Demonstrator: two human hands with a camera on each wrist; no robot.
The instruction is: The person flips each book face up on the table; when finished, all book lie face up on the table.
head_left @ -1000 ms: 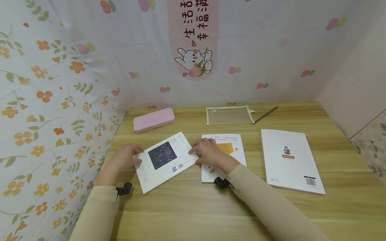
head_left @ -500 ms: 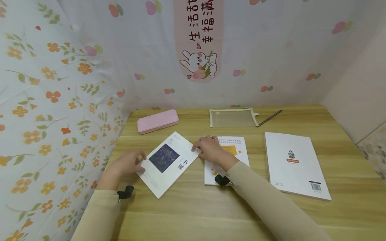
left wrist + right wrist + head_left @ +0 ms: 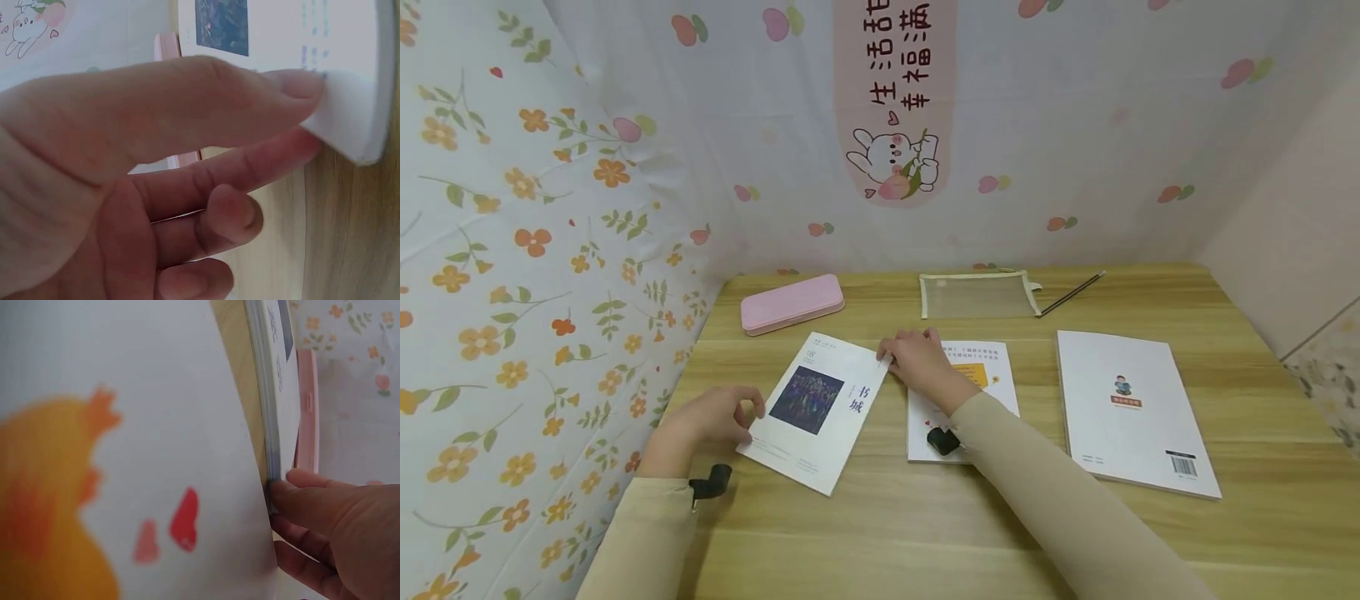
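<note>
A white book (image 3: 850, 433) with a dark square picture and large Chinese characters lies slanted at the left middle of the table. My left hand (image 3: 709, 423) holds its lower left corner; in the left wrist view the thumb (image 3: 244, 94) lies on the cover and the index finger reaches under the edge. At the upper right corner my right hand (image 3: 917, 367) pinches the same book, with the thumb against its page edge in the right wrist view. Partly under the right forearm is a second white book (image 3: 992, 400) with an orange panel.
A pink pencil case (image 3: 792, 304) stands at the back left. Further right lie a mesh zip pouch (image 3: 977, 297) and a dark pencil (image 3: 1071, 293). A larger white book (image 3: 1131, 417) rests on the right of the wooden table (image 3: 880, 533). Patterned cloth hangs behind and at the left.
Both hands have turned the book with the dark picture clockwise, so its lower edge has swung to the right. The other things on the table stay where they were.
</note>
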